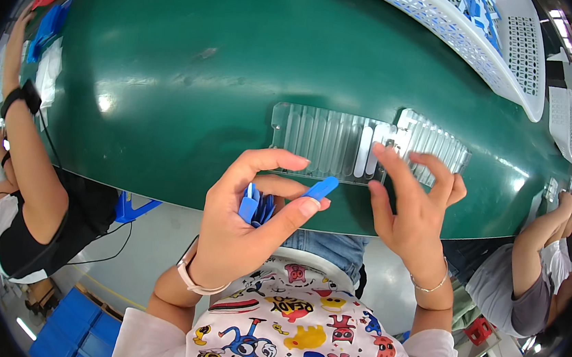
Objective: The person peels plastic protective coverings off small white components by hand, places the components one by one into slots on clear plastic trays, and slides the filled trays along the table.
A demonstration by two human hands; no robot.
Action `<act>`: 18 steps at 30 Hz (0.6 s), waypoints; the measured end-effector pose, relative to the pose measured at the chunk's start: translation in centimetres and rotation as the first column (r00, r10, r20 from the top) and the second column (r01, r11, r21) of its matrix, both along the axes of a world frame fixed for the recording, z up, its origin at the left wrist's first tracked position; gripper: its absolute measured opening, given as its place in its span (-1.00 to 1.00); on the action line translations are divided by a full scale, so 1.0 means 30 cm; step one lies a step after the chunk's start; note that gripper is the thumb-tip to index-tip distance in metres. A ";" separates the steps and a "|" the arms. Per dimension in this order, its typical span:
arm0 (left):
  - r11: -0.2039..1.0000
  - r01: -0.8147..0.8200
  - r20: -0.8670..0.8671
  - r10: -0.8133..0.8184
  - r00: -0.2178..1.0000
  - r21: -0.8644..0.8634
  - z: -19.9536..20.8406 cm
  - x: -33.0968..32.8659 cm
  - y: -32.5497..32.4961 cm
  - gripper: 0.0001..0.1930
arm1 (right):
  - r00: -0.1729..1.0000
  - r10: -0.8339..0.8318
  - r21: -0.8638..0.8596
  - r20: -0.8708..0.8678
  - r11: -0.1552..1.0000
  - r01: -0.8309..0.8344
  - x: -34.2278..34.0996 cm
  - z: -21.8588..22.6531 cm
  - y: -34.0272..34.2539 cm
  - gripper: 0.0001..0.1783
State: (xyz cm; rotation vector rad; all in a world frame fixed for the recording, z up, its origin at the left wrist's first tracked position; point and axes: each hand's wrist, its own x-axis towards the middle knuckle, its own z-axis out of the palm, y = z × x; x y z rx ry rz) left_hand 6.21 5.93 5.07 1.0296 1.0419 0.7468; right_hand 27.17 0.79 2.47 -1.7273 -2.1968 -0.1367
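Note:
My left hand (248, 209) is closed around a small bunch of flat blue plastic pieces (256, 206). Between its thumb and fingertips it pinches one more blue strip with a rounded end (321, 188), pointing toward the right. A clear tray with parallel slots (314, 140) lies on the table just beyond this hand. Two white rounded strips (363, 151) sit upright in the picture in slots near the tray's right end. My right hand (412, 208) hovers by that end with fingers apart, the index fingertip over or touching the strips; which, I cannot tell. Its fingers partly cover a second clear slotted piece (440, 148).
A white perforated basket (477, 52) holding blue and white pieces stands at the far right of the green table (170, 98). Another white basket (564, 123) is beyond it. Co-workers' arms (42, 176) show at both sides. A blue stool (133, 206) stands at left.

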 end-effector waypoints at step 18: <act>0.954 0.050 0.237 0.023 0.971 -0.296 -0.035 -0.015 0.012 -0.72 | 0.903 0.163 0.235 -0.398 0.969 -0.071 -0.034 0.046 0.124 -0.72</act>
